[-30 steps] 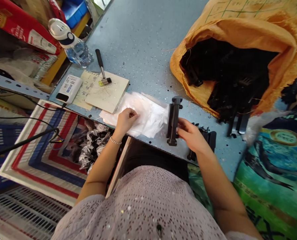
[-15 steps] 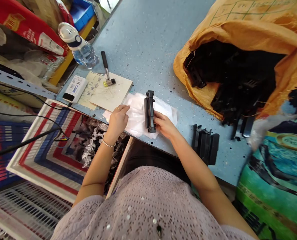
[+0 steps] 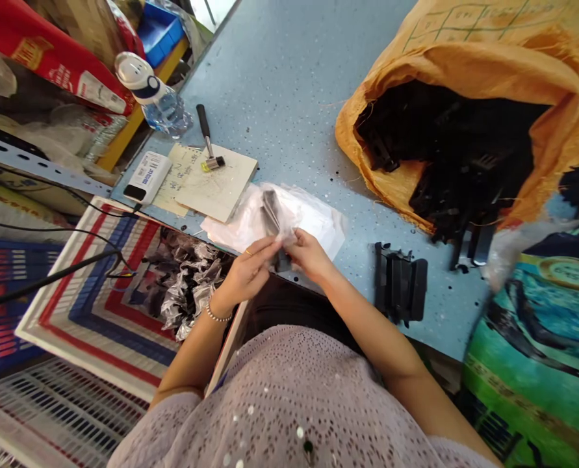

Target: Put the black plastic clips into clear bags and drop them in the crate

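Observation:
A long black plastic part (image 3: 270, 211) shows hazily through a clear plastic bag (image 3: 285, 224), over a pile of white plastic bags (image 3: 318, 211) at the table's front edge. My left hand (image 3: 255, 266) is closed, its fingertips pinching the bag's edge. Close beside it, my right hand (image 3: 309, 255) is closed around the part's near end and the bag; the fingers partly hide what they grip. To the right, several similar black plastic parts (image 3: 400, 283) lie side by side on the blue table (image 3: 289, 97).
An orange woven sack (image 3: 367, 156) full of black parts lies open at the right. A small hammer (image 3: 208, 140) rests on a board (image 3: 231, 188), near a water bottle (image 3: 165, 107) and a white box (image 3: 147, 175). Below left, a plastic crate (image 3: 89, 260) holds wrapped pieces.
My left hand has moved right and toward me, taking hold of a bag. The black part, bare and upright before, now sits behind the clear plastic, tilted.

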{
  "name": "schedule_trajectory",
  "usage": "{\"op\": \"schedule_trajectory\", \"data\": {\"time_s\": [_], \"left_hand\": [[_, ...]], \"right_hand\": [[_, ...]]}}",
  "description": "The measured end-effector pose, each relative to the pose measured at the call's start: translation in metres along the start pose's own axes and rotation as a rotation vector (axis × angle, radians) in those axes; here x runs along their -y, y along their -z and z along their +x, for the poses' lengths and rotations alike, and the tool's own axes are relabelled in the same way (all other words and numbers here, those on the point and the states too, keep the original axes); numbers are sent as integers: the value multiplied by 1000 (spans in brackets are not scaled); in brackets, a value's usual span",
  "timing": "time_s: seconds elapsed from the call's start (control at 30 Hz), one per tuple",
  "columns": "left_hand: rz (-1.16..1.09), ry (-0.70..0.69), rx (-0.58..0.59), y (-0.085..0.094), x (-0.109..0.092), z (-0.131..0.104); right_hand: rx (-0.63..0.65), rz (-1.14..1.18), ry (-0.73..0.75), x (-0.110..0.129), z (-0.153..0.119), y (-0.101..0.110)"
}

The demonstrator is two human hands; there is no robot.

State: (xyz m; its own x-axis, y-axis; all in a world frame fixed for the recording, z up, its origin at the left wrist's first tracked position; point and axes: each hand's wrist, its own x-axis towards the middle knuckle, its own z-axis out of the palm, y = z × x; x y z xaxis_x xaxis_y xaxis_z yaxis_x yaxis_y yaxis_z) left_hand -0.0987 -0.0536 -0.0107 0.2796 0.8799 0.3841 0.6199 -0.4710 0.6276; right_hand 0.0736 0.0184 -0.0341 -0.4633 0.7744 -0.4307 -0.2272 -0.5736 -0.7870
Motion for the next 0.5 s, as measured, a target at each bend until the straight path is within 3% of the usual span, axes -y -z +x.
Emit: {"op": "schedule_trajectory", "data": {"time_s": [0.07, 0.13, 0.2, 0.27, 0.3, 0.37, 0.43, 0.5], "left_hand": [[72, -66, 88, 7, -13, 4], [137, -100, 135, 26, -28, 0], [139, -54, 159, 58, -38, -16], [117, 83, 222, 95, -30, -43], [120, 173, 272, 112, -17, -59], [148, 410, 374, 133, 29, -88], [217, 687, 484, 132, 84, -107], [333, 942, 660, 114, 131, -116]], "right_hand": [[-28, -133, 90, -2, -13, -10], [85, -144, 106, 1, -29, -16], [284, -126, 65, 10, -48, -11], [367, -228, 55, 28, -69, 9], [319, -332, 77, 39, -80, 24], [92, -642, 154, 61, -103, 62], [-120, -1084, 220, 78, -121, 102], [-220, -1485, 208, 87, -131, 134]]}}
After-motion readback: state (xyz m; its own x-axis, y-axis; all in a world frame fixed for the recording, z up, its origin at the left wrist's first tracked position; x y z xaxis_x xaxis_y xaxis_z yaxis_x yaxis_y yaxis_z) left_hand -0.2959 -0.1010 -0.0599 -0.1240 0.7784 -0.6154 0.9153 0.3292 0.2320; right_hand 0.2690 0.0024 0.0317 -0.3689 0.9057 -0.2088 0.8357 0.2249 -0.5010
